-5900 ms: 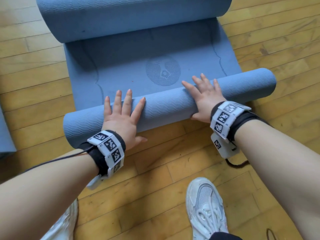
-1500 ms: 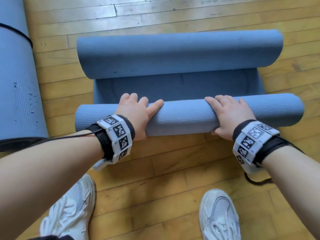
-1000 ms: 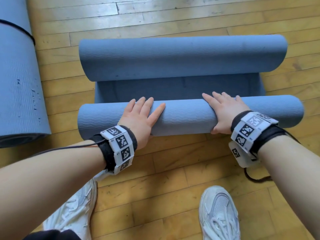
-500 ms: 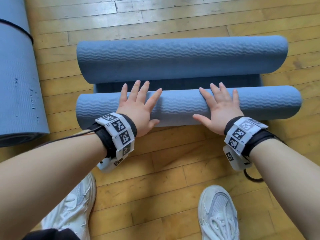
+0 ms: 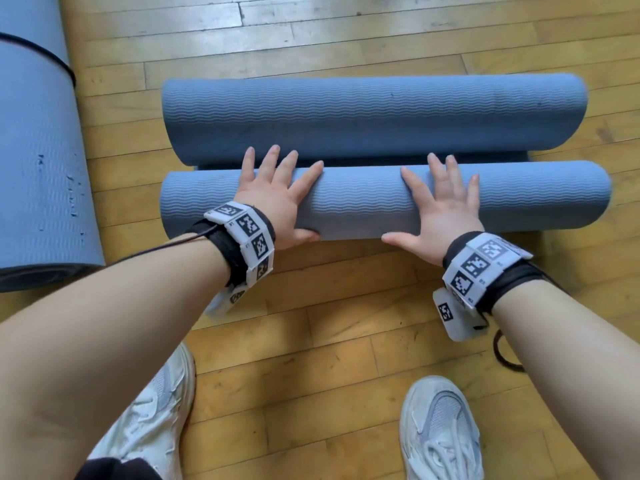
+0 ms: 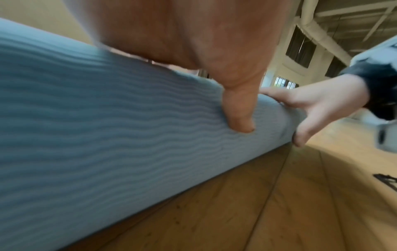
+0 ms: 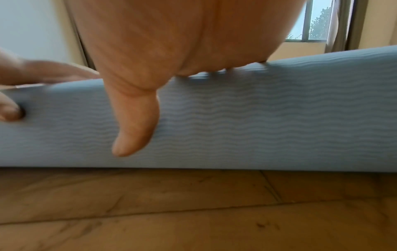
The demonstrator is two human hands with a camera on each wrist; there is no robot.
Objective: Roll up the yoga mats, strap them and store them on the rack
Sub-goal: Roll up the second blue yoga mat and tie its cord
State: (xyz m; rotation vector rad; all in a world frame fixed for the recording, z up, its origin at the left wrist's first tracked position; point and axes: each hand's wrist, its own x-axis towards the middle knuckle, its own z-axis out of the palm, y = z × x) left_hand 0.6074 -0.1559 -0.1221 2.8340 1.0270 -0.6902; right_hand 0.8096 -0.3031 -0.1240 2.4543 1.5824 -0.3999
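Both hands lie flat, fingers spread and straight, on the near roll (image 5: 346, 202) of a blue yoga mat (image 5: 374, 112); left hand (image 5: 277, 199) toward the roll's left end, right hand (image 5: 443, 209) right of centre; thumbs press its near face. Mat surface: fine wavy ribbing; curled from both ends, a thicker far roll just beyond, a thin dark strip of flat mat between. Forearms reach forward and down, tagged wristbands (image 5: 246, 240) on each. Mat lies on the wooden floor (image 5: 329, 327); a second rolled mat (image 5: 38, 168), black-strapped, at left; white sneakers (image 5: 440, 431) near.
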